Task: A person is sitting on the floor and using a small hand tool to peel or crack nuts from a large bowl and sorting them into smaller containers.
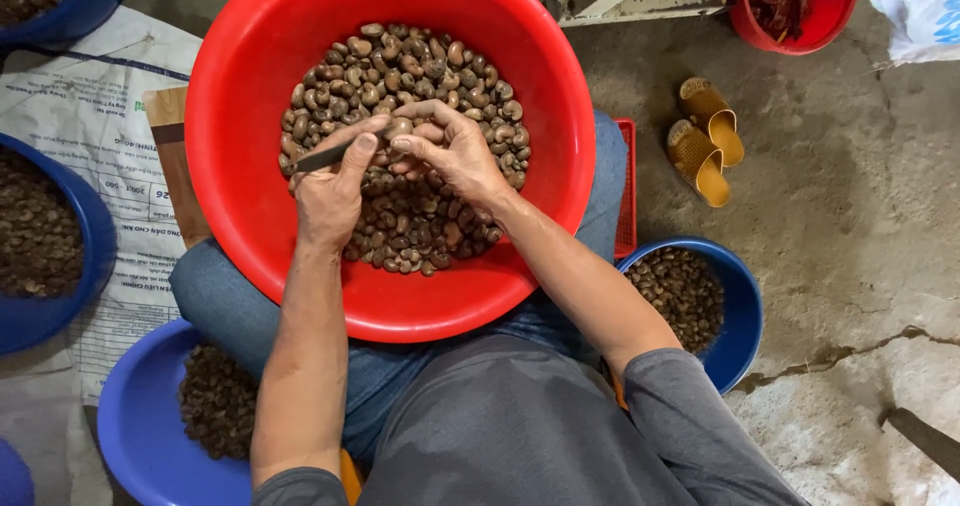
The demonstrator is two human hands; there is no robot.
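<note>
Grey sleeves sit closest to the lens, both forearms reaching out from them over the knees to a big red basin point(250, 166) that rests on the lap. Right in the middle of it, the right hand point(455, 151) has its fingertips pinched shut around one brown nut point(400, 126), holding it just above the heap. The left hand point(330, 191) is closed around a thin dark blade or pick point(322, 156), thumb pressed along it, and its tip points straight at that nut (whether the tip is actually touching the shell, I can't tell, the fingers cover that bit). Under both hands the basin holds a pile of the same mottled brown nuts point(400, 226), spread over the bottom with bare red wall all round. Moving outward, blue jeans point(215, 301) show under the basin on both sides. A blue bowl point(735, 311) with more nuts sits near the right elbow, another blue bowl point(140, 426) of darker bits sits by the left elbow, and two more blue bowls peek in along the left edge. A printed white sack point(90, 116) lies flat on the floor beneath those. Over on the concrete floor point(850, 216), a pair of yellow sandals point(705, 141) lies well apart from the basin, with a smaller red tub point(830, 16) up near the top right corner.
</note>
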